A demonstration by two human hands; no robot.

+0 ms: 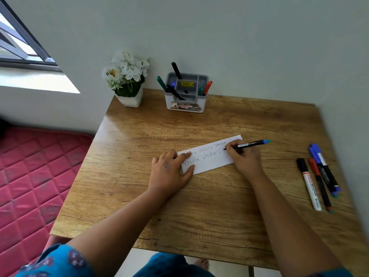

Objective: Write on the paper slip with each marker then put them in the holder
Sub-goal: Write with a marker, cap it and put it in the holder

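A white paper slip [209, 161] lies at the middle of the wooden table [139, 196], with two rows of handwriting in several colours. My left hand [169, 172] lies flat on its left end, fingers spread. My right hand [244, 156] grips a black marker [251, 144] with a blue-green cap on its back end, its tip touching the slip's right part. A grey-and-white holder [186, 102] stands at the table's far edge with several markers in it. Several more markers [319, 176] lie at the table's right side.
A white pot of white flowers [127, 78] stands at the table's far left corner, beside the holder. The wall runs behind and to the right of the table. A red quilted mattress [30, 186] lies on the left, below a window [20, 43].
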